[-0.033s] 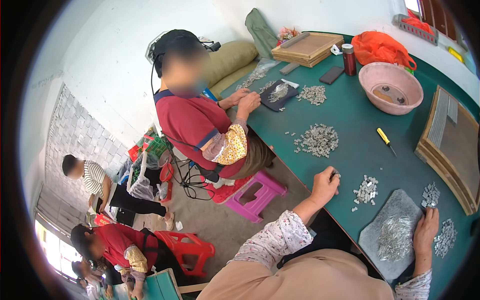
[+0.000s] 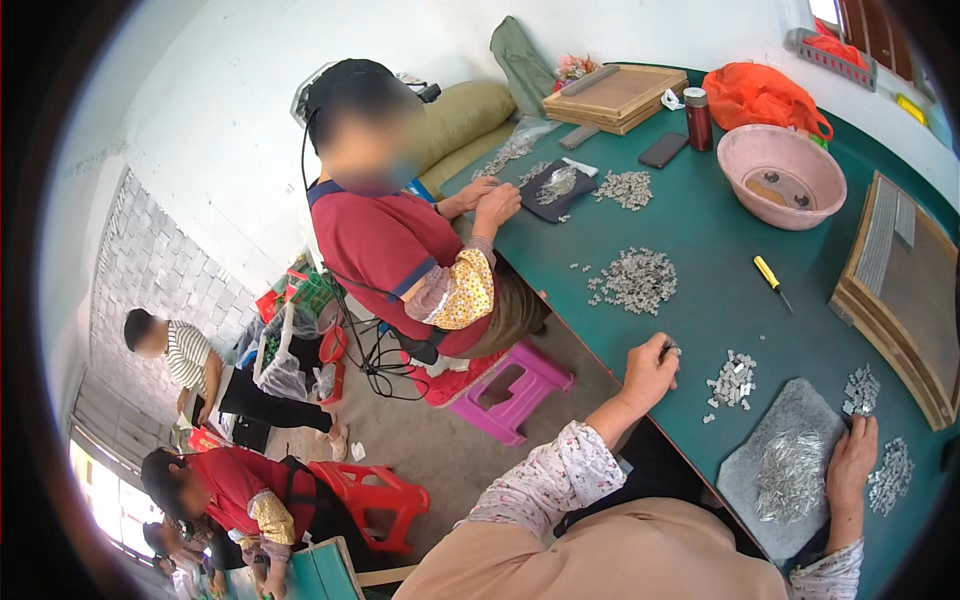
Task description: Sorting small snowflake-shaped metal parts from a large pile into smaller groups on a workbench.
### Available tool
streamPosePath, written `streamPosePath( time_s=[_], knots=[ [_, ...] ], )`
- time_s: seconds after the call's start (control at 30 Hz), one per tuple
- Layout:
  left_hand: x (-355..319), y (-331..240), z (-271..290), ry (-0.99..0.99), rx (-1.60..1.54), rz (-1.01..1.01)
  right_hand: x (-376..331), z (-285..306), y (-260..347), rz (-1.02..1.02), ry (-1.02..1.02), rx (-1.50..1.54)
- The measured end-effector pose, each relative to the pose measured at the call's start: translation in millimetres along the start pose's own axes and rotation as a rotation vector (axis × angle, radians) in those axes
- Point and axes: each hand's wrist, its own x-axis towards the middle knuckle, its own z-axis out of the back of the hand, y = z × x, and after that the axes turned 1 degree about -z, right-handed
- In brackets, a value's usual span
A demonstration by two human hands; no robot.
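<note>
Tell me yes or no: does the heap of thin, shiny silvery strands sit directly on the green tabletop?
No, the silvery heap lies on the flat grey angular pad, beside the person's right hand.

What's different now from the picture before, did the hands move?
Nothing visibly changed. The left hand is still by the table edge, and the right hand is still at the side of the grey pad. The yellow-handled screwdriver and pink basin stayed put too.
</note>
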Motion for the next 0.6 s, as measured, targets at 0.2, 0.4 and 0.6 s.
streamPosePath(
  time_s=[0.2, 0.4, 0.6],
  knots=[
    [-0.7, 6.8, -0.6, -0.012, -0.055, -0.012, -0.6, -1.5, -2.0, -0.012, 0.011, -0.003],
    [-1.4, 8.5, -1.2, -0.018, -0.057, -0.014, -0.6, -1.4, -0.3, -0.033, 0.007, -0.008],
    [-1.1, 9.3, -2.1, -0.020, -0.066, -0.012, -1.0, -4.4, -4.0, -0.009, -0.019, -0.012]
  ],
)
